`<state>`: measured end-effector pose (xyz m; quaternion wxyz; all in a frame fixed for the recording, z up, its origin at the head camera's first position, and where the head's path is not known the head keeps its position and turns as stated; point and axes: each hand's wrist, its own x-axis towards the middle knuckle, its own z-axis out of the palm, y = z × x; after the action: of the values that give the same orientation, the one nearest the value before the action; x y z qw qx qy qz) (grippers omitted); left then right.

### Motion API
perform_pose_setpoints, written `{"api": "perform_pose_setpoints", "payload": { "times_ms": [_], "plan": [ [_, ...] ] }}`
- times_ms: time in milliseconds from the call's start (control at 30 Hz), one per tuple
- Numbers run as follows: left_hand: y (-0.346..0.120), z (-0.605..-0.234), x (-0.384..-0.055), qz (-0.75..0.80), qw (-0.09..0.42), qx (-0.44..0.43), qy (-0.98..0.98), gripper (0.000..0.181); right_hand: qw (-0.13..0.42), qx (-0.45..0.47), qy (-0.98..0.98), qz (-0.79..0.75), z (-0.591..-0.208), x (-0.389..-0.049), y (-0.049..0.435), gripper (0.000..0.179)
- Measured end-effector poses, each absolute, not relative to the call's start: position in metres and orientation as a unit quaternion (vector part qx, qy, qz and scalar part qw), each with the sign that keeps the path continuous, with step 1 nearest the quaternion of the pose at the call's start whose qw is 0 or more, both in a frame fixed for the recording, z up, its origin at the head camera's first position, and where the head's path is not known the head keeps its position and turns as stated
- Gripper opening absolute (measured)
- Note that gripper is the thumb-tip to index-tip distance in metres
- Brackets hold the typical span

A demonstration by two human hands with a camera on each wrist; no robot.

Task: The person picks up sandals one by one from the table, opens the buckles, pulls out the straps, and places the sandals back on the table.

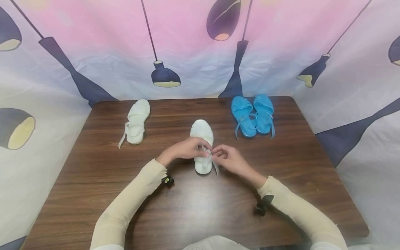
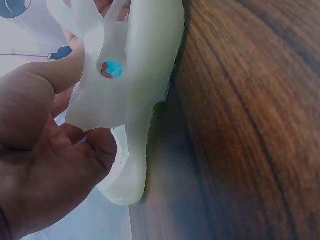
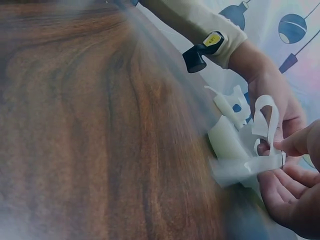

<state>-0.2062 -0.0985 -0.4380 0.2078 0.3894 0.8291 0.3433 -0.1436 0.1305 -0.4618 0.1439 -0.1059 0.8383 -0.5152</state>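
Note:
A white jelly sandal (image 1: 201,130) lies on the table with its toe pointing away from me. My left hand (image 1: 189,148) reaches over it from the left, thumb and fingers gripping the ankle strap by the buckle. From the right, my right hand (image 1: 228,159) pinches the strap at the buckle. The strap's loose end (image 1: 216,168) hangs beside the heel, and the right wrist view shows this strap (image 3: 245,167) sticking out past the fingers. Close up in the left wrist view, the sandal's side (image 2: 155,45) stands between the left hand and the tabletop. Fingers partly hide the buckle.
Another white sandal (image 1: 136,118) lies at the back left, its strap trailing toward me. Two blue sandals (image 1: 248,126) sit side by side at the back right. A printed cloth (image 1: 193,48) hangs behind the wooden table (image 1: 281,208). Both wrists carry small black cameras.

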Motion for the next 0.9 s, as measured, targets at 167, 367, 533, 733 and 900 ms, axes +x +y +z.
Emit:
{"api": "perform_pose_setpoints", "payload": {
  "times_ms": [167,367,533,733,900],
  "plan": [
    [-0.098,-0.441,-0.204,0.338,0.198,0.407,0.825,0.024,0.137,-0.1,0.852,-0.495,-0.462,-0.145,0.127,0.021],
    [-0.096,-0.444,-0.2,0.323,0.156,0.422,0.832,0.022,0.151,-0.088,0.858,-0.482,-0.463,-0.146,0.126,0.023],
    [-0.096,-0.449,-0.198,0.336,0.132,0.425,0.83,0.022,0.179,-0.084,0.857,-0.477,-0.463,-0.143,0.128,0.026],
    [-0.096,-0.454,-0.197,0.35,0.124,0.417,0.83,0.024,0.161,-0.088,0.858,-0.479,-0.465,-0.142,0.13,0.015],
    [-0.098,-0.454,-0.197,0.354,0.127,0.405,0.833,0.024,0.141,-0.08,0.852,-0.498,-0.465,-0.144,0.127,0.007]
  ]
}}
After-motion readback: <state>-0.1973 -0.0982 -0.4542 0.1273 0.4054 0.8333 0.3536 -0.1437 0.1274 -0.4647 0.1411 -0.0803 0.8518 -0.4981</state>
